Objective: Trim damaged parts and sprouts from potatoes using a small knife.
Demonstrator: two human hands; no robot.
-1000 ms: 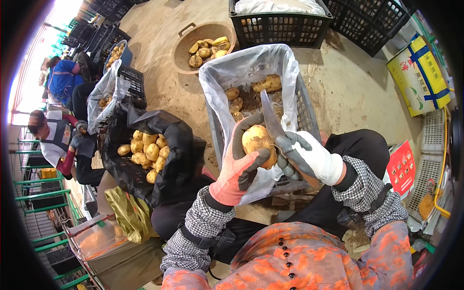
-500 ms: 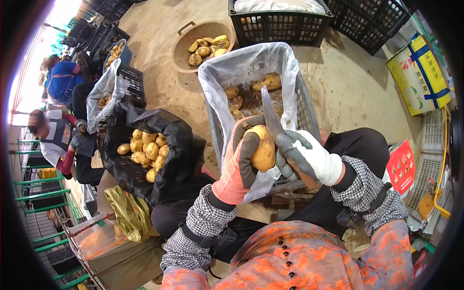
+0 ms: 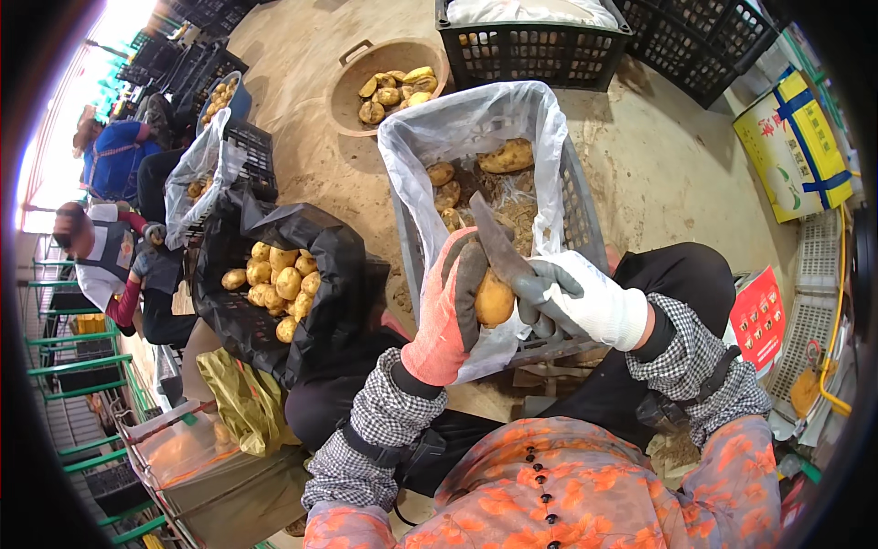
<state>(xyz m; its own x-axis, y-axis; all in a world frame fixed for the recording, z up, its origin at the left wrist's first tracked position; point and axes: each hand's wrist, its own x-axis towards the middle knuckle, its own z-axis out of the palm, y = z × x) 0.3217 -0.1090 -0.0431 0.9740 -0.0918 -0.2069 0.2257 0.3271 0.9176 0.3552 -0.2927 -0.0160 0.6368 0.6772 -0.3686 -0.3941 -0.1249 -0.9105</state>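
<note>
Yellow-brown rounded potato [image 3: 495,302] looks firm, best cupped round its sides; the coral-gloved left hand [image 3: 451,297] wraps it, the white-gloved right hand [image 3: 578,298] clutches a grey metal knife [image 3: 500,245].

- Head view: left fisheye of a pair, head-worn, looking down.
- Close on left hand [image 3: 443,311], right hand [image 3: 590,300], mid-frame; wearer's shirt [image 3: 585,480] lower centre.
- Wide field, bending toward frame edges.

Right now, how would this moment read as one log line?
Left fingers: around potato | right fingers: gripping knife, close to potato | beneath: lined grey crate holding more potatoes
</note>
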